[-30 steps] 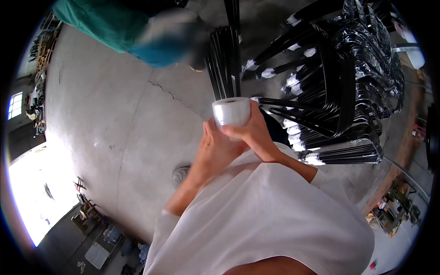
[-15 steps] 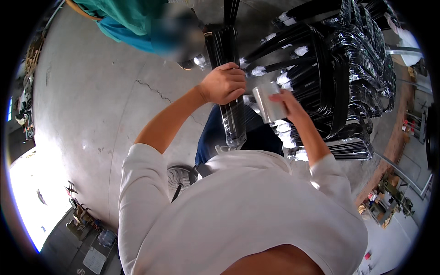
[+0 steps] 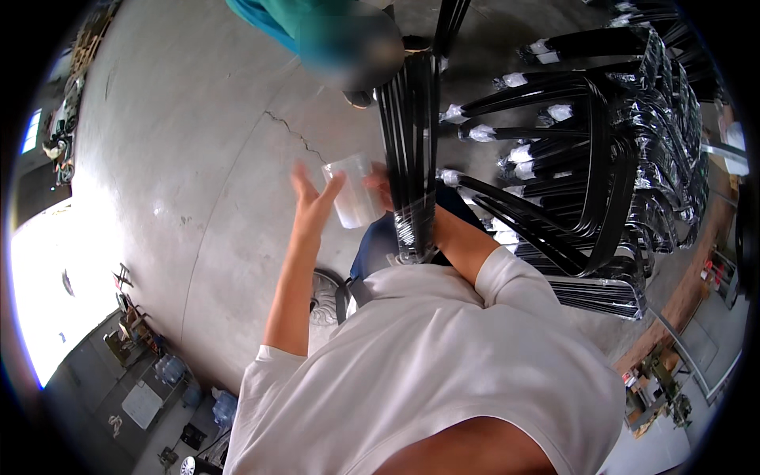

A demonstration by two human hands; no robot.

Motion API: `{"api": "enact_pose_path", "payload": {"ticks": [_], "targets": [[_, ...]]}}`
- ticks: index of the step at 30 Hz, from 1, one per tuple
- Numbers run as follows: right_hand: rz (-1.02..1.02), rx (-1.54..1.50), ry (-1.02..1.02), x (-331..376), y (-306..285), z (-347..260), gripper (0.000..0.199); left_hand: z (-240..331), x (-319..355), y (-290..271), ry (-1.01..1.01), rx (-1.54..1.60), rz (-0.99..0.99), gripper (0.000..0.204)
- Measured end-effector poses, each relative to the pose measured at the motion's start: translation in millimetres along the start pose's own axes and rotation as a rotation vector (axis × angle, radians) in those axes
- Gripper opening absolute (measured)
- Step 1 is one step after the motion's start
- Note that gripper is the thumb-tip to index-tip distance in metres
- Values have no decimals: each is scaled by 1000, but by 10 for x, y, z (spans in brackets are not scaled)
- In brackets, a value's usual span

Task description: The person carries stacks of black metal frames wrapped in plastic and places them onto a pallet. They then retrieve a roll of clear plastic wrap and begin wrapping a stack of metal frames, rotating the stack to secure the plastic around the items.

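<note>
A bundle of long black bars (image 3: 408, 134) stands in front of my body, its near end wrapped in clear film. My right forearm passes behind the bundle. On the bundle's left side my right hand (image 3: 380, 186) grips a roll of clear stretch film (image 3: 354, 194) by its right side; part of this hand is hidden by the bundle. My left hand (image 3: 315, 198) is at the roll's left, fingers spread and slightly blurred, with the thumb at the roll's edge. Whether the thumb touches the roll I cannot tell.
Several film-wrapped black bent frames (image 3: 586, 174) are stacked on the right, their ends capped in white wrapping. A person in a green and blue top (image 3: 277, 20) is close by at the far side of the bundle. A round grey stool base (image 3: 324, 297) stands beside my left leg.
My left hand has let go of the bundle and moved left, opening. My right hand has carried the film roll around behind the bundle to its left side. The person has shifted right in view.
</note>
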State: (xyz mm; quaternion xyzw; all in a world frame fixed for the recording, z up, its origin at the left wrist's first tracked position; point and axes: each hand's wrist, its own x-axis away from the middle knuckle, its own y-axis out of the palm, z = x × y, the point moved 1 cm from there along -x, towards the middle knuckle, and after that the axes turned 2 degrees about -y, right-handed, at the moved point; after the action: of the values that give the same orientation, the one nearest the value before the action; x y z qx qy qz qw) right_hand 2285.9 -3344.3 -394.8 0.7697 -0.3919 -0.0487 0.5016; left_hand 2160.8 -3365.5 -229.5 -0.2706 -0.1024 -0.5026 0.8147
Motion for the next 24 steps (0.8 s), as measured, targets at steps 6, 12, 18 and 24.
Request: {"api": "enact_pose_path", "payload": {"ticks": [6, 12, 18, 24], "targets": [[-141, 101, 127, 94, 25, -182, 35, -53, -84, -118, -268, 165, -821, 61], [-54, 94, 244, 665, -490, -953, 37, 197, 135, 91, -254, 189, -513, 55], [327, 471, 2, 1345, 1028, -1746, 64, 599, 579, 386, 53, -85, -248, 61], [514, 334, -181, 1304, 1188, -1691, 72, 645, 370, 439, 168, 50, -675, 32]]}}
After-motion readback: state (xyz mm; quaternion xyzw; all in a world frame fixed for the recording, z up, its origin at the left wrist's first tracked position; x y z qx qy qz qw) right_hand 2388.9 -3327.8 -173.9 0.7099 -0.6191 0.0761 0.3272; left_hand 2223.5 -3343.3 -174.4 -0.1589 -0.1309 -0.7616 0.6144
